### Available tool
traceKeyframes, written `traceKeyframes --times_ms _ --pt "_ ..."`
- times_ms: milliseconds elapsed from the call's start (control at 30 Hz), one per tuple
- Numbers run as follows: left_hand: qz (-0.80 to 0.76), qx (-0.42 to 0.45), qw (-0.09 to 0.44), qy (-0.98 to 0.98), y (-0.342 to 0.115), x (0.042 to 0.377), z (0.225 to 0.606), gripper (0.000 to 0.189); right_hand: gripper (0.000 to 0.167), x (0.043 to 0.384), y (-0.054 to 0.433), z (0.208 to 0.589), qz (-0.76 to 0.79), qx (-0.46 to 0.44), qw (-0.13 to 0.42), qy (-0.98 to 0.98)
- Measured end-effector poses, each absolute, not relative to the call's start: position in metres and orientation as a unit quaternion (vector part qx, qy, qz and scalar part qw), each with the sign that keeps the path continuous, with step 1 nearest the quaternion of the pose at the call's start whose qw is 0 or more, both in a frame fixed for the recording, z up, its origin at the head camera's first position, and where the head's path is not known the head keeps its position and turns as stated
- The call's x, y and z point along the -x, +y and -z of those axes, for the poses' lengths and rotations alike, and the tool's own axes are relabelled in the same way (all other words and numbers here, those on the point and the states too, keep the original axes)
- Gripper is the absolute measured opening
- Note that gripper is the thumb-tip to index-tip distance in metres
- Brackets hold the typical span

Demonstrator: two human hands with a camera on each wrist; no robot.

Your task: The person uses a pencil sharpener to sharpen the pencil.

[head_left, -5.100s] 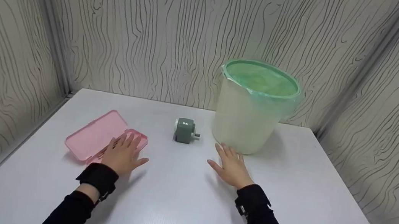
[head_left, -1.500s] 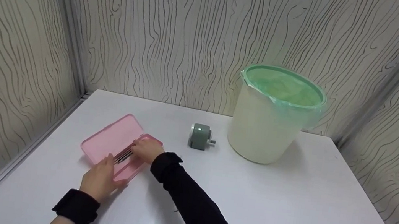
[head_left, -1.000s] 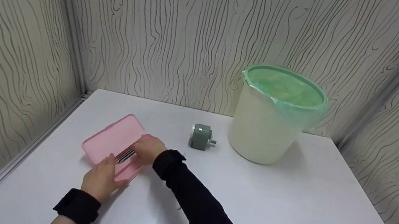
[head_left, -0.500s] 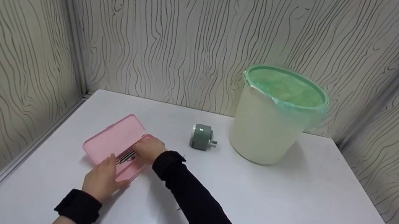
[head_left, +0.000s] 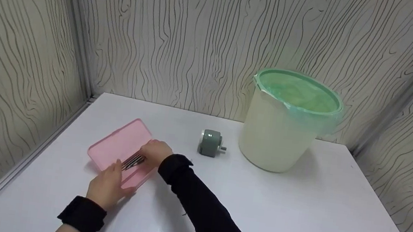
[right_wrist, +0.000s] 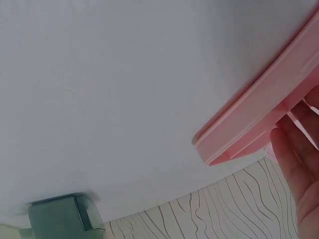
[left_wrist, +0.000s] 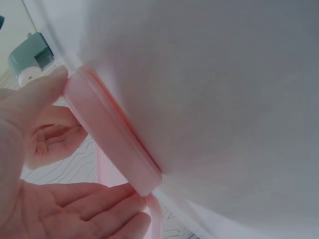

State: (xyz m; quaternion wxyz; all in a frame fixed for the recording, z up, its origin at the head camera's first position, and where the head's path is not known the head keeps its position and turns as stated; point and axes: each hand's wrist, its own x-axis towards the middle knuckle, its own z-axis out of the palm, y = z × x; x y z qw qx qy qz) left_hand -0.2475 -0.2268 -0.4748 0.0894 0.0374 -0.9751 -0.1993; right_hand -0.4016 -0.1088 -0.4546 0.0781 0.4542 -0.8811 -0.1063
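An open pink pencil case (head_left: 121, 144) lies at the left of the table, its lid spread to the back left. My left hand (head_left: 105, 186) holds the near end of the tray, thumb at one corner and fingers at the other, as the left wrist view shows. Several dark striped pencils (head_left: 132, 161) lie in the tray. My right hand (head_left: 156, 153) reaches into the far end with curled fingers at the pencils, and one pencil slants from the others into its grip. The fingertips are hidden in the head view; in the right wrist view fingers (right_wrist: 291, 159) dip inside the tray.
A grey-green crank pencil sharpener (head_left: 210, 143) stands behind and right of the case. Farther right is a tall cream bin (head_left: 275, 137) with a green rim and a thin green liner. Patterned wall panels (head_left: 184, 41) border the white table (head_left: 296, 223) at back and sides.
Both hands rested apart earlier; the left moved to the case's near end and the right crossed into the tray. Over the last second, the pencils by the right fingers shifted slightly.
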Motion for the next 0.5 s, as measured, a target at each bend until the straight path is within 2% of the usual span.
traceKeyframes --times_ms 100,200,500 --pt "0.197 -0.039 0.087 -0.976 -0.2274 0.2472 0.4742 0.092 0.017 0.4026 -0.1115 0.4522 0.102 -0.453 0.066 -0.883" --pt "0.200 -0.039 0.082 -0.975 -0.2279 0.2466 0.4730 0.092 0.013 0.4039 -0.1144 0.4514 0.106 -0.454 0.064 -0.882" --pt "0.208 -0.036 0.088 -0.973 -0.2273 0.2462 0.4751 0.092 0.014 0.4025 -0.1180 0.4569 0.177 -0.467 0.118 -0.858"
